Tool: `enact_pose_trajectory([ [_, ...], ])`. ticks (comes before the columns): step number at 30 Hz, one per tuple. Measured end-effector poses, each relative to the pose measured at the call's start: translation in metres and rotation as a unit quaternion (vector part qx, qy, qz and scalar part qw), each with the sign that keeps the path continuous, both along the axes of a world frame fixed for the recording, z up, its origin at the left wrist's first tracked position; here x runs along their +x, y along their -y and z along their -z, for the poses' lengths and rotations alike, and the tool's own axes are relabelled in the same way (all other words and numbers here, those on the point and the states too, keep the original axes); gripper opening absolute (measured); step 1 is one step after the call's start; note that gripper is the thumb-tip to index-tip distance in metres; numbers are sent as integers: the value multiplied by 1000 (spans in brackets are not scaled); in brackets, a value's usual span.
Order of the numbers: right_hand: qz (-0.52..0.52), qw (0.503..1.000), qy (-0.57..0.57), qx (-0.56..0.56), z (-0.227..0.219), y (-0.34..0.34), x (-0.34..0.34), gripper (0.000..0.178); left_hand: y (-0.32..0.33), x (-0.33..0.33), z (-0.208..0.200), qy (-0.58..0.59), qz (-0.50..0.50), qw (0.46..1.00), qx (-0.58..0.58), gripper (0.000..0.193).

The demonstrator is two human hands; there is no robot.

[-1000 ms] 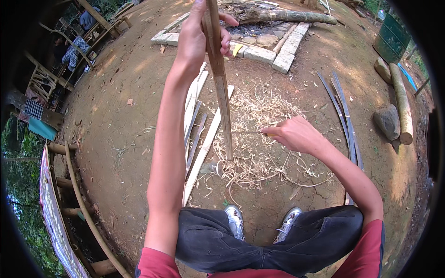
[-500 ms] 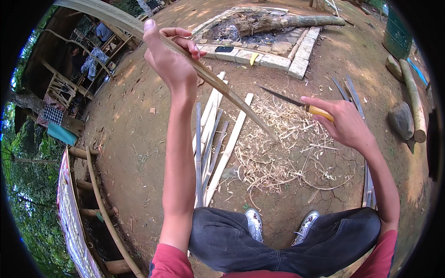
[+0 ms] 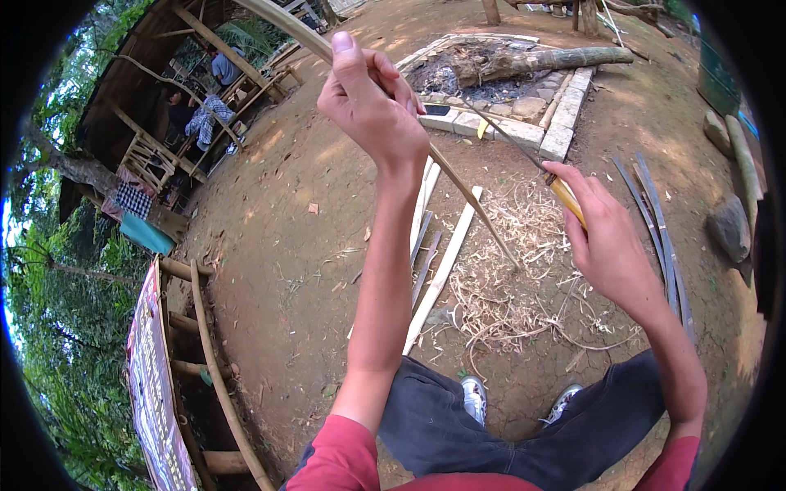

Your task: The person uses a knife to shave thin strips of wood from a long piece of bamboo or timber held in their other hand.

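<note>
Turned more steeply upward than half a second ago, the knife (image 3: 566, 202) is gripped in the right hand (image 3: 610, 237), its yellow handle enclosed by curled fingers and its blade pointed up and left beyond them. By the left hand (image 3: 372, 106) a long wooden strip (image 3: 471, 196) is held, the fingers folded over it and the thumb raised; it is sloped down to the right below them. Whether its lower end is rested on the pale shavings (image 3: 491, 303) cannot quite be told. Dark strips (image 3: 661, 222) are laid right of the right fingers.
</note>
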State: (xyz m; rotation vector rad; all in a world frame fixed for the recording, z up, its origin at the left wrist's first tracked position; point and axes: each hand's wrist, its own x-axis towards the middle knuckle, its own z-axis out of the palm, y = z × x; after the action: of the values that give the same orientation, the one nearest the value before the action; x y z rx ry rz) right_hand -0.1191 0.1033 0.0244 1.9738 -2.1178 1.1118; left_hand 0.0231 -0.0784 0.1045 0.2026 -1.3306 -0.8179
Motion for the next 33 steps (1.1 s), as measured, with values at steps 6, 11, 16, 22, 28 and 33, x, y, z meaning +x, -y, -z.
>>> enact_pose_trajectory([
  [6,-8,970,238,41,8,-6,33,55,-6,-10,-1,-17,34,999,3,55],
  [11,-54,969,243,2,47,6,58,56,-5,6,11,-6,46,999,5,58],
  [16,-83,968,233,-36,54,10,71,59,-17,-1,4,-20,30,999,36,67],
  [22,-67,983,170,-14,61,8,77,71,-18,5,0,-35,60,997,42,68],
  [28,-103,969,222,24,54,-4,72,69,-22,8,2,-28,-2,999,32,66],
  [33,-41,978,202,29,98,20,62,64,-19,1,3,-29,-45,998,22,64],
])
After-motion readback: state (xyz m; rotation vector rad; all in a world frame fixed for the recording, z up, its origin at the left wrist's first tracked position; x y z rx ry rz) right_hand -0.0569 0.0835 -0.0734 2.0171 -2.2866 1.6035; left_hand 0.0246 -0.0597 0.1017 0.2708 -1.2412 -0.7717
